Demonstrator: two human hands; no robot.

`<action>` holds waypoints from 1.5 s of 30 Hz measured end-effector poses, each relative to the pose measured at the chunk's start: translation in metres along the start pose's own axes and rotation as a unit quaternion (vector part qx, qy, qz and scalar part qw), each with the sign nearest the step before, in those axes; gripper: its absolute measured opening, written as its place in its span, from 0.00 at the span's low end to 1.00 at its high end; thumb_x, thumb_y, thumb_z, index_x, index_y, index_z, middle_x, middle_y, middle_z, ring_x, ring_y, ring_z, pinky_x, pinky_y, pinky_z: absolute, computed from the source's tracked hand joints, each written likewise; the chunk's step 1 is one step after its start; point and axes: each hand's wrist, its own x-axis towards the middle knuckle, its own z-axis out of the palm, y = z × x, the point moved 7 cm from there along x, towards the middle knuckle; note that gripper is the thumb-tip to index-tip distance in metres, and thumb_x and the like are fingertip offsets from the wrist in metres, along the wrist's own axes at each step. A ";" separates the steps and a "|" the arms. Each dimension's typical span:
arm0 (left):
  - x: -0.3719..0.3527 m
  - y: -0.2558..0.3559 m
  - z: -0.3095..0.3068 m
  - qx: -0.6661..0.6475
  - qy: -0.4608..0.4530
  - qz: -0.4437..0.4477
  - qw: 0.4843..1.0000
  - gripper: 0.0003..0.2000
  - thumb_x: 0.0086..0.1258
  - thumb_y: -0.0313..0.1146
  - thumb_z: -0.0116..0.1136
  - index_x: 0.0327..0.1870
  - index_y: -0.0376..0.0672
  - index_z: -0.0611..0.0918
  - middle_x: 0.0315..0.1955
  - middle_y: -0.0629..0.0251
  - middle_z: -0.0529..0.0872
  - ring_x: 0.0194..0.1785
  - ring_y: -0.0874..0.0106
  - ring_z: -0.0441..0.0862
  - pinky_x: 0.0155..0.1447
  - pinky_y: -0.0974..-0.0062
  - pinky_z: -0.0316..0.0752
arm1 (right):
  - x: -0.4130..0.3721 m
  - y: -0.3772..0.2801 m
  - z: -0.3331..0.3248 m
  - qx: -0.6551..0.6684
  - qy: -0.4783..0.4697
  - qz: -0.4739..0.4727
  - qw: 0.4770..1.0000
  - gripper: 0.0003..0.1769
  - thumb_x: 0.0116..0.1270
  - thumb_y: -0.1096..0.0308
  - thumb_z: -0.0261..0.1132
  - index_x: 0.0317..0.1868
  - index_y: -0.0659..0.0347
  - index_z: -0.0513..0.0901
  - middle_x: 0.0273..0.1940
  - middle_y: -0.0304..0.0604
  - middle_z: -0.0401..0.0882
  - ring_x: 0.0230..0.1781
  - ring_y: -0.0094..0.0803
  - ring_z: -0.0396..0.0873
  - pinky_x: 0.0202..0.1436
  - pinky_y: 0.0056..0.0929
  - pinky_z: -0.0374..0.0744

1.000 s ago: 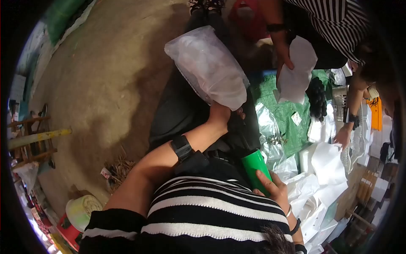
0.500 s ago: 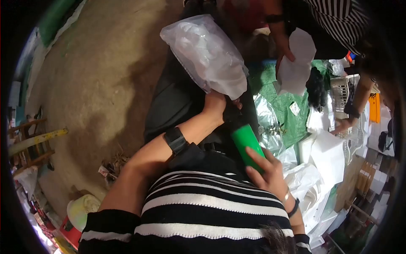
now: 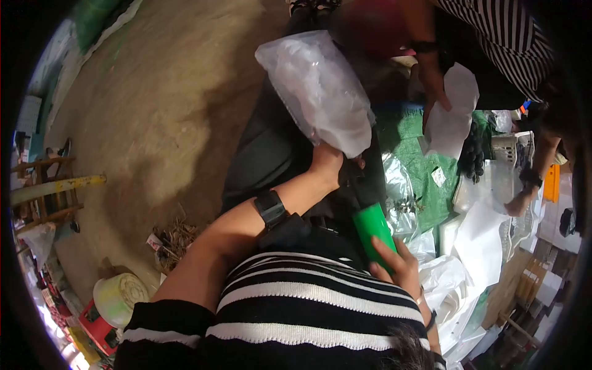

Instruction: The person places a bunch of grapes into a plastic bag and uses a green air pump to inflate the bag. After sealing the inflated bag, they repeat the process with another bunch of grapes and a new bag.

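Note:
My left hand [image 3: 328,161] is closed on the lower end of a clear plastic bag [image 3: 317,92] with white, soft-looking contents, above my dark trousers. Part of its fingers is hidden beneath the bag. Lower right, my right hand [image 3: 398,266] grips a bright green cylinder-like object [image 3: 374,233], fingers laid along its side, close to my striped top. What the green object is, I cannot make out.
At right, a co-worker's hand holds a white sheet [image 3: 453,114]; another reaches toward a white basket [image 3: 521,185]. A green tarp [image 3: 425,179] lies beside white sheets [image 3: 481,240] and plastic bags. A tub [image 3: 120,299] stands lower left.
The view has shifted, so most things appear lower and further right. Both my hands keep their holds on the bag and the green object. The co-worker still holds the white sheet.

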 end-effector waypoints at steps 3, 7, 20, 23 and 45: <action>0.004 -0.001 0.005 0.071 -0.016 0.039 0.997 0.07 0.65 0.34 0.47 0.31 0.40 0.71 0.19 0.63 0.70 0.19 0.70 0.69 0.23 0.68 0.69 | -0.012 -0.005 -0.005 -0.022 0.000 0.009 1.000 0.25 0.52 0.70 0.65 0.54 0.50 0.76 0.45 0.62 0.73 0.39 0.54 0.77 0.41 0.38 0.77; 0.014 0.000 -0.008 0.020 0.037 0.031 0.999 0.07 0.65 0.32 0.44 0.29 0.40 0.71 0.18 0.61 0.71 0.17 0.70 0.69 0.19 0.68 0.69 | 0.041 -0.014 0.007 0.006 0.040 -0.004 0.999 0.25 0.54 0.70 0.64 0.55 0.52 0.74 0.40 0.60 0.73 0.31 0.54 0.75 0.33 0.39 0.75; 0.022 0.001 -0.011 -0.057 -0.060 0.002 0.997 0.08 0.66 0.34 0.47 0.32 0.38 0.72 0.19 0.62 0.72 0.18 0.72 0.69 0.22 0.67 0.71 | 0.040 -0.015 0.008 -0.078 0.000 -0.038 0.996 0.27 0.52 0.66 0.66 0.56 0.46 0.73 0.41 0.64 0.73 0.28 0.52 0.77 0.30 0.38 0.78; 0.009 0.002 0.002 -0.030 -0.034 0.000 0.999 0.09 0.67 0.36 0.47 0.34 0.39 0.72 0.19 0.62 0.72 0.18 0.71 0.69 0.22 0.68 0.71 | 0.006 -0.011 0.000 -0.089 -0.015 -0.030 0.995 0.29 0.50 0.66 0.68 0.56 0.44 0.74 0.42 0.61 0.74 0.33 0.52 0.78 0.33 0.38 0.79; 0.022 0.000 -0.011 0.019 -0.014 0.021 1.000 0.12 0.66 0.41 0.47 0.27 0.43 0.70 0.16 0.68 0.67 0.17 0.73 0.67 0.22 0.69 0.69 | -0.003 -0.035 -0.010 -0.108 0.057 -0.072 0.990 0.22 0.55 0.68 0.62 0.53 0.49 0.76 0.36 0.62 0.71 0.31 0.55 0.76 0.34 0.42 0.75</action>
